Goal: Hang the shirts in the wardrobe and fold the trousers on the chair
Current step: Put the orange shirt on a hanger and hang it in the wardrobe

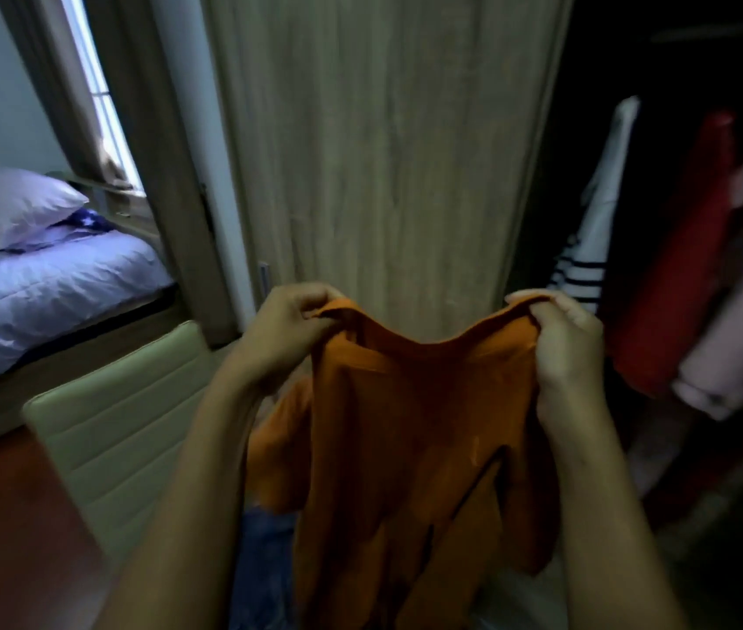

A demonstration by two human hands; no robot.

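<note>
An orange shirt (410, 447) hangs in front of me, held up by its top edge. My left hand (287, 329) grips the left corner and my right hand (565, 343) grips the right corner, fingers curled over the cloth. The fabric sags between them and drops out of view below. Behind the shirt at the lower left stands a pale green padded chair (124, 447). A blue piece of cloth (265, 566), possibly denim trousers, shows below the shirt. The open wardrobe (678, 129) is dark at the right.
A wooden wardrobe door (383, 152) stands straight ahead. Inside the wardrobe hang a white striped garment (587, 247), a red one (678, 256) and a pink one (733, 311). At the left, a bed (42, 288) with a pillow lies under a window.
</note>
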